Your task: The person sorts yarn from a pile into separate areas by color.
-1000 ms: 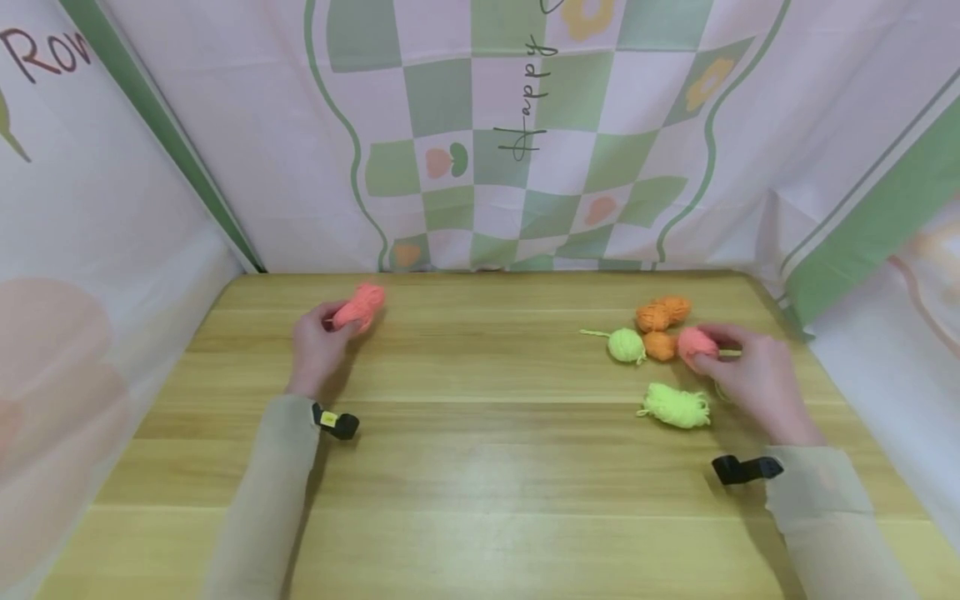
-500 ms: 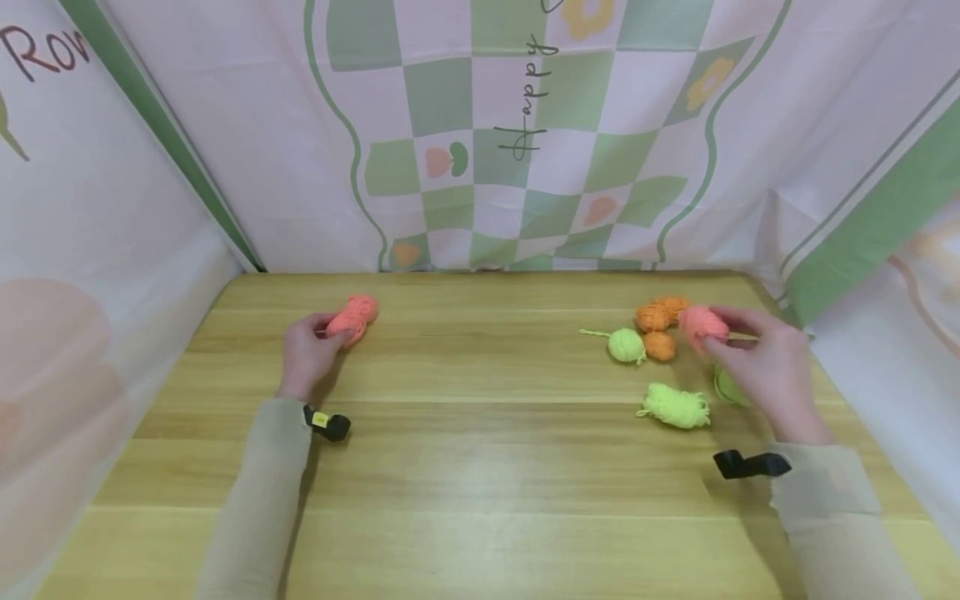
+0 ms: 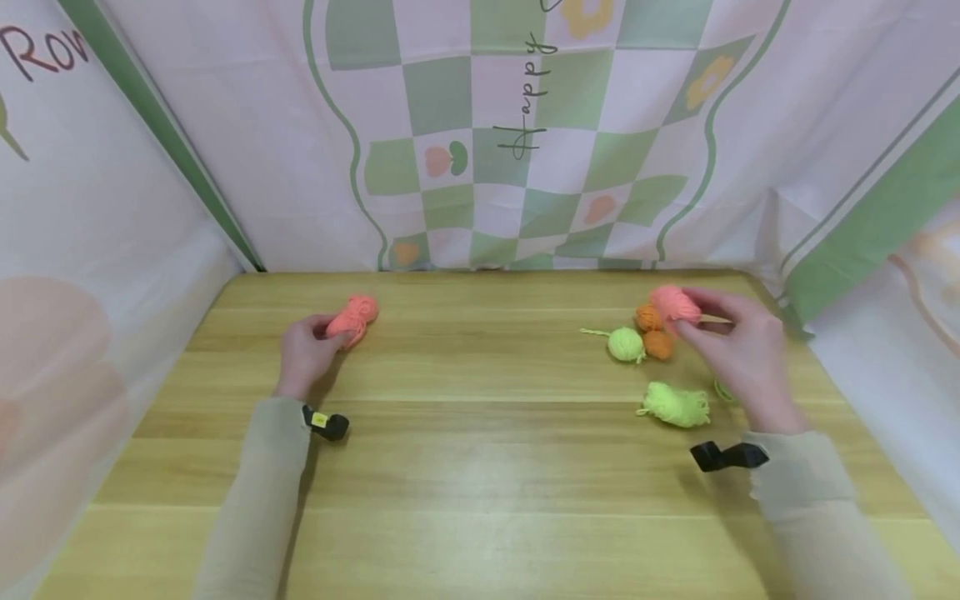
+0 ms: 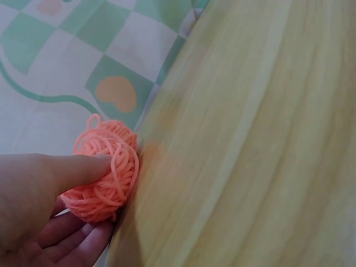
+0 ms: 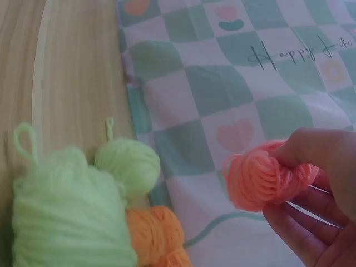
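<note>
By half-closed fingers (image 4: 82, 246) of the left hand (image 3: 306, 350) and right hand (image 3: 750, 354), two oblong coral yarn bundles (image 3: 354, 316) (image 3: 673, 305) are being pinched, perhaps against unwinding.

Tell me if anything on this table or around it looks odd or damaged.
Nothing looks spilled or damaged. Two small oddities: the small yellow-green ball has a loose yarn end sticking out, and "Happy" on the back cloth reads sideways in the head view, as if it were hung turned.

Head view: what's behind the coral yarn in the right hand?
Orange yarn bundle, partly visible at image left of the coral yarn; anything else behind it is covered.
</note>
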Available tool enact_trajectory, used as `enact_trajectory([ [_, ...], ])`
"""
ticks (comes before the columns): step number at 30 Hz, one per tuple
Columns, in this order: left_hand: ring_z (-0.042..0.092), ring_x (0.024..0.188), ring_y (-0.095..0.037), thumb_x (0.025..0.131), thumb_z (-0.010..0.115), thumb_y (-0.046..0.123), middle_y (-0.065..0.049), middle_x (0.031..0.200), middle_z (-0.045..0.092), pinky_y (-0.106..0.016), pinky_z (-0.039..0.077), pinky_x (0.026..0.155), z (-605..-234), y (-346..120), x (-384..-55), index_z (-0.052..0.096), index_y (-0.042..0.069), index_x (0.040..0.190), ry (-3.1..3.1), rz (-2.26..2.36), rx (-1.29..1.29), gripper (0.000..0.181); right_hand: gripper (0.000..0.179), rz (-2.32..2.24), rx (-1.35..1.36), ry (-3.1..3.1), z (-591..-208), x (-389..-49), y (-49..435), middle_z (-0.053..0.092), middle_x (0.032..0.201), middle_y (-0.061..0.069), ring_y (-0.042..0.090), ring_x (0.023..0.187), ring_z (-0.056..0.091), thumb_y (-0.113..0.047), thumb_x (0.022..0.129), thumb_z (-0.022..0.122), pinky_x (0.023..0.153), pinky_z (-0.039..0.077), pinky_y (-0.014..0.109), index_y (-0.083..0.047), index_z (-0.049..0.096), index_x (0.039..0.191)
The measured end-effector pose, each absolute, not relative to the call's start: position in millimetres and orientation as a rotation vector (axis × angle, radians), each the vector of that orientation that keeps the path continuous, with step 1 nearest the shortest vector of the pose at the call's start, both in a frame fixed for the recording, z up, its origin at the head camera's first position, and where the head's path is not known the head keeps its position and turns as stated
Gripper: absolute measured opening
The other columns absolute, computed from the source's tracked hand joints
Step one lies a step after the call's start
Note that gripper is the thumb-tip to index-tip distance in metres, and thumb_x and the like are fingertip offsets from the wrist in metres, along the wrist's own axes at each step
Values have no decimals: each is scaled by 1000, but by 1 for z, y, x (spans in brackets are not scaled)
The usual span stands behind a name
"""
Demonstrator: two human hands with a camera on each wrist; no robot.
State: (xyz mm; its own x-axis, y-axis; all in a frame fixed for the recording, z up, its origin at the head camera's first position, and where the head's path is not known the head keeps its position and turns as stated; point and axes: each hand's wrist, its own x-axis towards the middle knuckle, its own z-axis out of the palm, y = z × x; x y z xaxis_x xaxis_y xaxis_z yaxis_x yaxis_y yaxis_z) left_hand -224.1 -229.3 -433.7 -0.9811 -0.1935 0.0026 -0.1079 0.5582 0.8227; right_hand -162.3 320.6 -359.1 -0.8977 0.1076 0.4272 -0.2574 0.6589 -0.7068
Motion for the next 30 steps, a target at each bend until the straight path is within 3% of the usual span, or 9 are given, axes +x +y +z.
enact_trajectory([
  [14,59,114,-33,97,73,20,-21,126,65,-47,49,98,-435,-228,-222,63,-3,132,-2703,-1339,261,43,43,1266,262,-2340,-374,-179,289,69,120,21,-4,95,65,7,83,79,78,55,14,1,70,125],
  [21,58,116,-33,96,73,22,-20,127,64,-47,50,99,-434,-229,-222,63,-1,133,-2714,-1345,275,44,41,1220,333,-2392,-380,-181,267,71,118,11,-3,94,65,0,85,81,78,55,14,-5,72,125],
  [26,59,116,-33,97,73,22,-20,127,64,-47,50,99,-436,-229,-222,63,-1,133,-2716,-1341,263,44,40,1167,390,-2434,-388,-183,250,72,113,8,10,93,67,-5,85,82,79,52,14,-7,73,124],
  [30,58,116,-32,97,73,22,-19,128,64,-47,49,99,-436,-229,-223,63,0,133,-2713,-1361,279,43,39,1183,422,-2444,-396,-186,236,73,109,7,20,92,66,-5,84,82,80,54,24,-6,73,122],
])
